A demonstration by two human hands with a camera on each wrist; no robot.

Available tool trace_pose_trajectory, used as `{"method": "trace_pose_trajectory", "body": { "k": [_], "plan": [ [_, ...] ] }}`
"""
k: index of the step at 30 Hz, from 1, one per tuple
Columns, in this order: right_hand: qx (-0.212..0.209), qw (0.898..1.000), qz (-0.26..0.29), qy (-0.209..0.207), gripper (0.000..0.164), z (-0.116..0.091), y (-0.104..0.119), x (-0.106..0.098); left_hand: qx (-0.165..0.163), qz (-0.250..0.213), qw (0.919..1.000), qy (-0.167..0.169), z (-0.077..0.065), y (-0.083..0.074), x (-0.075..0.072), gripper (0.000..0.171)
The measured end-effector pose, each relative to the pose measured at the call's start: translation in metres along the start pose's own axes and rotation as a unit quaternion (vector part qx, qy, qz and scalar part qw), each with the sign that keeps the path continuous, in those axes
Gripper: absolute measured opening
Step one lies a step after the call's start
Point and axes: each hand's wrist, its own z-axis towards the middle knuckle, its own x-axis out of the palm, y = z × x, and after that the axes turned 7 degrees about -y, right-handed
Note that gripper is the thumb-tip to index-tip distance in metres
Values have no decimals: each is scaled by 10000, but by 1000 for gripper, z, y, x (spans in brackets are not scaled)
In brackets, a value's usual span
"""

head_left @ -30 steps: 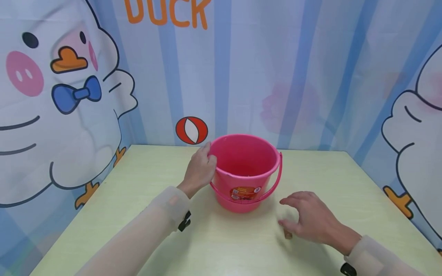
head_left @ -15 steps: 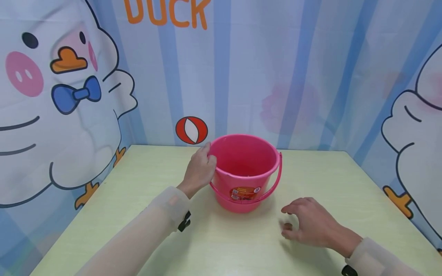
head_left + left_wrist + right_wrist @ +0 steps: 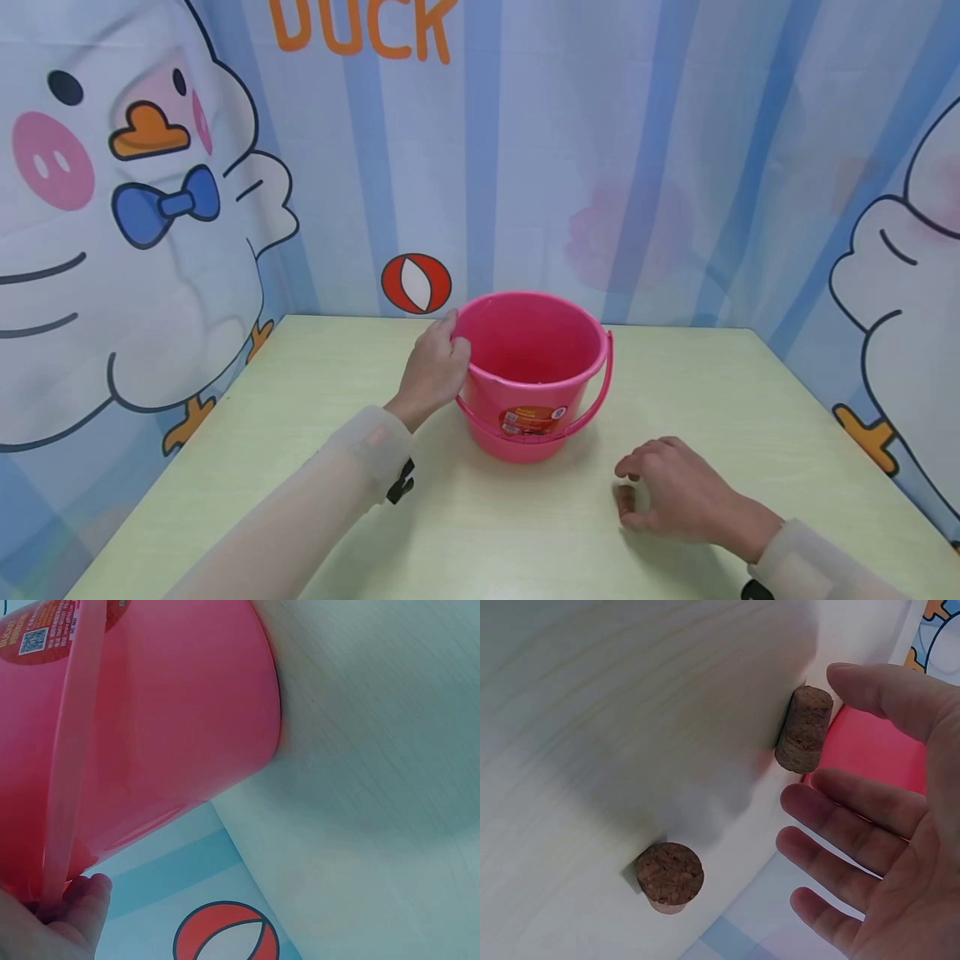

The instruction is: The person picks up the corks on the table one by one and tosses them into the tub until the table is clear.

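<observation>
A pink plastic bucket (image 3: 517, 400) stands upright on the table, its handle hanging down at the front. My left hand (image 3: 431, 367) grips the bucket's rim on the left side, and the fingers (image 3: 90, 907) show beside the handle in the left wrist view. To the right of the bucket, my right hand (image 3: 678, 492) is low over the tabletop with loosely bent fingers. One cork stopper (image 3: 805, 729) sits between its thumb and fingertips, with gaps visible around it in the right wrist view. Another cork stopper (image 3: 670, 876) is on the table farther off; the hand hides it in the head view.
The pale wooden table (image 3: 345, 358) ends at the back against a blue-striped cloth (image 3: 540, 150) printed with ducks and a red ball. Similar printed cloth stands along the left and right sides.
My right hand has shifted slightly down and nearer to me, and its thumb and fingers have come a little around the cork stopper. The left hand and bucket have stayed still.
</observation>
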Motion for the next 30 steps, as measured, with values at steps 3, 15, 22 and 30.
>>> {"method": "trace_pose_trajectory", "body": {
  "k": [3, 15, 22, 30],
  "plan": [
    [42, 10000, -11, 87, 30, 0, 0, 1, -17, -10, 10000, 6, 0, 0, 0, 64],
    [-47, 9999, -106, 93, 21, 4, 1, 5, -7, -65, 10000, -5, 0, 0, 0, 65],
    [-248, 9996, 12, 99, 27, 2, 1, 3, -35, -74, 10000, 27, 0, -1, 0, 65],
    [-417, 9991, 25, -96, 24, 1, -2, 2, -57, -38, 10000, 33, 0, 0, -1, 65]
  ]
}}
